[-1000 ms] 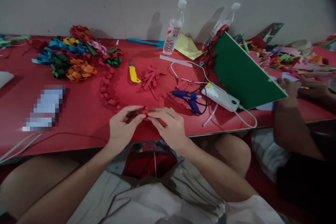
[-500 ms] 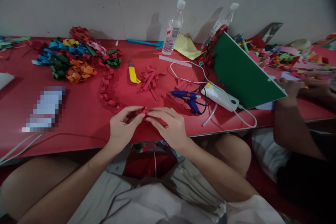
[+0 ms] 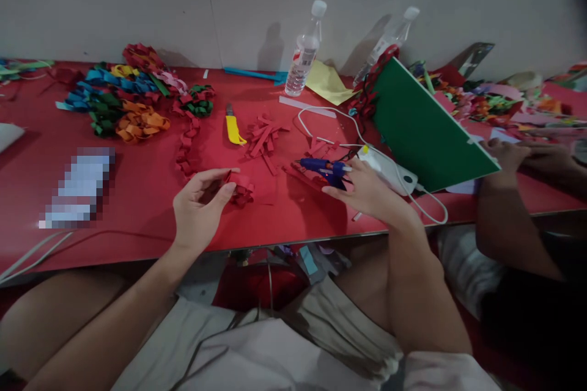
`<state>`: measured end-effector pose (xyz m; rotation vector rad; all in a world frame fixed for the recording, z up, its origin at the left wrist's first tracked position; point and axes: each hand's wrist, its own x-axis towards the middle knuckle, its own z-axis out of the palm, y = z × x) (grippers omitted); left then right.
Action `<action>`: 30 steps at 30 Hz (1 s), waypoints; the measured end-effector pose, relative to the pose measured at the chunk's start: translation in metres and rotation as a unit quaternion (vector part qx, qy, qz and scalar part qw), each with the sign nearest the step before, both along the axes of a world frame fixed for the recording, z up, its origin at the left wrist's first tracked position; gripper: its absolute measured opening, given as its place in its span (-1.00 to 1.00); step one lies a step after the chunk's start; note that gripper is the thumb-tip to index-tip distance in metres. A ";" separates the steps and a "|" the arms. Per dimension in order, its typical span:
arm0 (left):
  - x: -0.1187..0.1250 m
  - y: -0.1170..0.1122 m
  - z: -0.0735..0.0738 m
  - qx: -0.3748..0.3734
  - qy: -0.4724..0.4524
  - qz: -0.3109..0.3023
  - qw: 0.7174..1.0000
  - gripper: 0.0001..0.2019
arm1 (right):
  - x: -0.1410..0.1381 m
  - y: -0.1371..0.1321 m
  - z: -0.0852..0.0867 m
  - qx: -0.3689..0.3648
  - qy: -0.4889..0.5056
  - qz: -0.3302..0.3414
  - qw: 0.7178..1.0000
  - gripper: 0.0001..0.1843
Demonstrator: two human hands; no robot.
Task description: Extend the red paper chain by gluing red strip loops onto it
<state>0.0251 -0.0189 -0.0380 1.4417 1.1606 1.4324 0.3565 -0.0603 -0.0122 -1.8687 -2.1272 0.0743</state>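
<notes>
My left hand (image 3: 202,204) pinches the end of a red paper chain (image 3: 243,190) between thumb and fingers, close to the table's front edge. More red links of a chain (image 3: 184,146) lie just behind that hand. To the right, my right hand (image 3: 373,192) is closed round the blue hot glue gun (image 3: 321,166), which still lies low at the table, its nozzle pointing left. My fingers hide part of its handle. Loose red paper strips (image 3: 263,137) form a pile between the two hands, and a yellow utility knife (image 3: 233,128) lies beside them.
A white power strip (image 3: 389,171) with cables sits behind my right hand. A green board (image 3: 426,128) leans at the right, near another person's hands (image 3: 509,153). Water bottles (image 3: 303,55) stand at the back. Coloured paper chains (image 3: 128,98) and a phone (image 3: 80,189) are at the left.
My right hand has left the red paper and moved right onto the glue gun. My left hand has shifted slightly left, keeping the red paper chain.
</notes>
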 end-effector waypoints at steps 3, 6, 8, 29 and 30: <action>0.002 -0.004 0.004 0.011 0.007 -0.018 1.000 -0.74 | -0.011 0.004 -0.009 0.016 -0.006 -0.018 1.000 -0.66; 0.002 -0.007 0.008 0.019 0.017 -0.027 0.999 -0.76 | -0.025 0.001 -0.004 0.099 0.019 -0.062 0.993 -0.66; 0.002 -0.009 0.010 0.017 0.022 -0.032 0.999 -0.76 | -0.036 -0.007 0.004 0.144 0.082 -0.056 0.985 -0.64; 0.005 -0.015 0.008 0.056 0.060 -0.051 0.995 -0.81 | -0.081 -0.032 0.014 0.092 0.154 0.170 0.969 -0.81; 0.005 -0.015 0.008 0.057 0.063 -0.049 0.995 -0.80 | -0.081 -0.032 0.014 0.095 0.155 0.170 0.969 -0.82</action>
